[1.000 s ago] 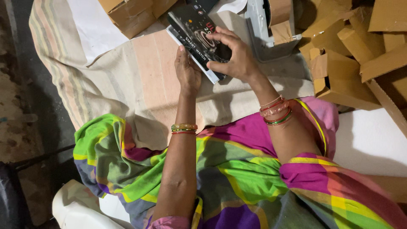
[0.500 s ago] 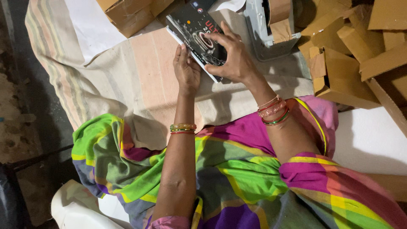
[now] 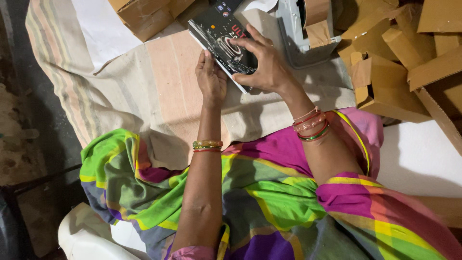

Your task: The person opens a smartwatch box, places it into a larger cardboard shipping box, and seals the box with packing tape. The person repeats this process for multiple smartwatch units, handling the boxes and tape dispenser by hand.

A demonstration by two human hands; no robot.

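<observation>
A flat black printed box [image 3: 217, 30] lies tilted on a striped cloth [image 3: 144, 91] in front of me. My right hand [image 3: 262, 65] rests on top of the box, fingers spread over its near end and gripping it. My left hand [image 3: 211, 77] presses flat against the box's near long edge from the left, thumb side up. Both wrists carry bangles.
A grey tape dispenser [image 3: 308, 29] with a brown tape roll stands just right of the box. Several brown cardboard boxes [image 3: 399, 67] are piled at the right, and another carton [image 3: 144, 17] sits at the top left. My bright multicoloured garment [image 3: 269, 207] fills the foreground.
The black box has shifted slightly up and away, and both hands followed it. My right hand's fingers now spread further over the box top.
</observation>
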